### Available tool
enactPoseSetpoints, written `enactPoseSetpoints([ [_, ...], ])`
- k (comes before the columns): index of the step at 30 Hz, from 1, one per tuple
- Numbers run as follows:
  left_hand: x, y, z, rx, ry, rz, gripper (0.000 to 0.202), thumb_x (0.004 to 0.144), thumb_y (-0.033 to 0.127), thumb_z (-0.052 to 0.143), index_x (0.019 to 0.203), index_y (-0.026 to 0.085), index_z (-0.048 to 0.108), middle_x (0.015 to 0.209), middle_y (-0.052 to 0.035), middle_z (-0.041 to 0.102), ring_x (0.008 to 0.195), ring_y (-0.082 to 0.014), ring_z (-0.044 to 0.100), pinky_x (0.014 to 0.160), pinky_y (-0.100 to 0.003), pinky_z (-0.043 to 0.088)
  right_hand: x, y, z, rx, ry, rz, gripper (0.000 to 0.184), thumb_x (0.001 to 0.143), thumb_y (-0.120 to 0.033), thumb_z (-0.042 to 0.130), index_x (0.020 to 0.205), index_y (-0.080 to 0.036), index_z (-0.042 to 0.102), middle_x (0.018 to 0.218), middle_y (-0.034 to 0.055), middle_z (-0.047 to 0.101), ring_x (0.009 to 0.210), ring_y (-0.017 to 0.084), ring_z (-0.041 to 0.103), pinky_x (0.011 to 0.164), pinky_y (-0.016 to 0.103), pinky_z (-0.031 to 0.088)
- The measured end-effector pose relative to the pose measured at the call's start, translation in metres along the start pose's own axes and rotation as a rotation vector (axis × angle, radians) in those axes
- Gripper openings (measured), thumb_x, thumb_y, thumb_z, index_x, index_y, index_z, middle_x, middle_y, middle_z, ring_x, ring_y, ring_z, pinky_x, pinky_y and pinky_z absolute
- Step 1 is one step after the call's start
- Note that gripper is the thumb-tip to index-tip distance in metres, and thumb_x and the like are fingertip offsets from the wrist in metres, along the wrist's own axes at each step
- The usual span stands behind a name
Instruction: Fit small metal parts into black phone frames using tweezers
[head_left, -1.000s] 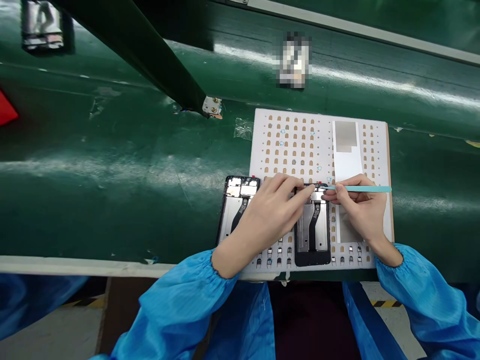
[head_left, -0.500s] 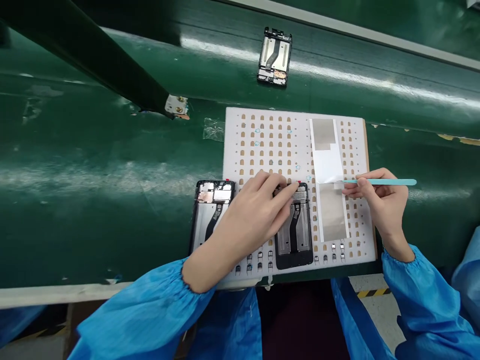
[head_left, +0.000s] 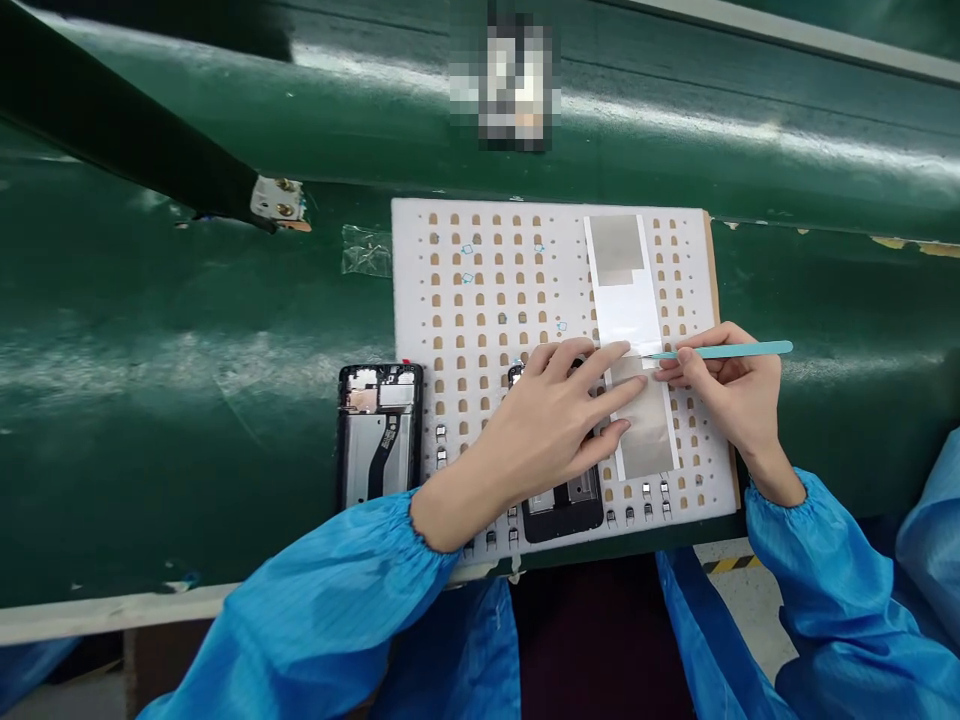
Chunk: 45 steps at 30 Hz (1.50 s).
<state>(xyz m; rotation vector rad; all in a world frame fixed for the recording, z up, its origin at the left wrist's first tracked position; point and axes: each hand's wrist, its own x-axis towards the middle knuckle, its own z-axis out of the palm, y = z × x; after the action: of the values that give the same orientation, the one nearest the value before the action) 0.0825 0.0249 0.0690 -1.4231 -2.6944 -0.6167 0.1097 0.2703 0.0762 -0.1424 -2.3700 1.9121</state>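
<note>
My right hand (head_left: pixel 731 385) is closed on light-blue tweezers (head_left: pixel 750 349), their tips at the middle of a white backing sheet (head_left: pixel 626 318) that carries grey adhesive pieces (head_left: pixel 649 432). With fingers spread, my left hand (head_left: pixel 559 415) reaches over the same sheet, its fingertips on the sheet beside the tweezer tips. Under that hand lies an opened phone (head_left: pixel 562 515), mostly covered, its lower end showing. The sheet and this phone rest on a white foam tray (head_left: pixel 487 220) with rows of small slots. Several small metal parts (head_left: pixel 646 490) stand in the tray's near slots.
A second opened phone (head_left: pixel 381 430) lies at the tray's left edge. Farther back is a pixelated object (head_left: pixel 515 85). A dark beam (head_left: pixel 150 130) with a metal bracket slants in from the upper left. Clear plastic film (head_left: pixel 366 250) sits by the tray on the green bench (head_left: pixel 187 420).
My left hand has moved right, from the phone onto the backing sheet. My right hand still holds the tweezers at the sheet. The camera view has shifted.
</note>
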Motion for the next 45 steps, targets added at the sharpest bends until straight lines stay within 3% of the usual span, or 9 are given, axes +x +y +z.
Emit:
enactPoseSetpoints([
  [4,0.000,0.001,0.001,-0.061,-0.005,-0.046,0.049,0.106,0.033,0.062,0.155,0.029,0.062,0.160,-0.0150,0.056,0.134,-0.0403,0.053,0.108,-0.058,0.050,0.002,-0.002,-0.002,0.004,-0.035,0.010,0.024,0.099,-0.043,0.086,0.097,-0.022,0.074,0.087,0.0035,0.080,0.080,0.024,0.083,0.068,0.031,0.074],
  [9,0.001,0.002,0.002,-0.061,-0.001,-0.060,0.048,0.105,0.032,0.064,0.152,0.029,0.063,0.159,-0.0149,0.057,0.134,-0.0399,0.053,0.109,-0.057,0.049,0.002,-0.001,-0.003,-0.004,-0.065,0.011,0.022,0.099,-0.040,0.085,0.097,-0.021,0.074,0.087,0.0035,0.080,0.082,0.024,0.083,0.071,0.032,0.074],
  [15,0.003,0.004,0.005,-0.059,-0.009,-0.056,0.048,0.107,0.035,0.061,0.154,0.029,0.061,0.160,-0.0143,0.056,0.135,-0.0398,0.052,0.109,-0.058,0.049,0.000,0.002,-0.003,0.000,-0.028,-0.082,0.017,0.100,-0.035,0.085,0.098,-0.022,0.076,0.088,0.0031,0.080,0.082,0.024,0.083,0.071,0.032,0.075],
  [18,-0.004,0.001,-0.007,-0.138,-0.002,-0.054,0.048,0.108,0.036,0.059,0.155,0.029,0.060,0.166,-0.0121,0.052,0.141,-0.0399,0.050,0.112,-0.060,0.049,-0.003,-0.012,-0.004,-0.015,-0.015,-0.153,0.012,0.101,-0.031,0.085,0.099,-0.022,0.077,0.086,0.0035,0.080,0.078,0.025,0.082,0.066,0.032,0.075],
  [21,-0.022,-0.009,-0.031,-0.231,0.130,-0.146,0.045,0.109,0.028,0.053,0.153,0.035,0.060,0.166,-0.0058,0.055,0.143,-0.0358,0.053,0.116,-0.059,0.049,-0.006,-0.032,0.002,-0.033,0.005,-0.189,0.006,0.102,-0.025,0.084,0.103,-0.022,0.079,0.090,0.0052,0.081,0.078,0.025,0.082,0.066,0.036,0.075],
  [25,-0.047,-0.025,-0.053,-0.203,0.341,-0.371,0.038,0.108,0.017,0.051,0.139,0.032,0.068,0.139,-0.0047,0.073,0.126,-0.0308,0.065,0.106,-0.053,0.055,-0.003,-0.041,0.025,0.015,-0.066,-0.199,0.007,0.101,-0.026,0.085,0.103,-0.023,0.079,0.090,0.0055,0.081,0.079,0.027,0.082,0.068,0.040,0.077],
  [31,-0.051,-0.027,-0.031,-0.204,0.236,-0.278,0.028,0.110,0.012,0.053,0.134,0.019,0.066,0.126,-0.0089,0.076,0.113,-0.0253,0.065,0.093,-0.042,0.059,0.005,-0.018,0.056,0.122,-0.217,-0.044,0.015,0.101,-0.032,0.084,0.098,-0.019,0.075,0.088,0.0046,0.080,0.080,0.025,0.083,0.071,0.033,0.076],
  [38,-0.050,-0.028,-0.022,-0.180,0.196,-0.258,0.030,0.111,0.015,0.053,0.139,0.017,0.063,0.128,-0.0109,0.073,0.114,-0.0269,0.063,0.094,-0.046,0.058,0.007,-0.015,0.059,0.087,-0.240,-0.008,0.021,0.100,-0.038,0.084,0.098,-0.020,0.074,0.088,0.0051,0.080,0.083,0.024,0.083,0.071,0.031,0.075],
  [45,-0.049,-0.028,-0.020,-0.096,0.171,-0.241,0.033,0.111,0.015,0.051,0.142,0.020,0.063,0.128,-0.0115,0.072,0.111,-0.0281,0.061,0.090,-0.047,0.058,0.006,-0.009,0.058,0.113,-0.249,0.002,0.012,0.103,-0.030,0.081,0.102,-0.020,0.074,0.092,0.0047,0.081,0.088,0.023,0.084,0.076,0.028,0.075],
])
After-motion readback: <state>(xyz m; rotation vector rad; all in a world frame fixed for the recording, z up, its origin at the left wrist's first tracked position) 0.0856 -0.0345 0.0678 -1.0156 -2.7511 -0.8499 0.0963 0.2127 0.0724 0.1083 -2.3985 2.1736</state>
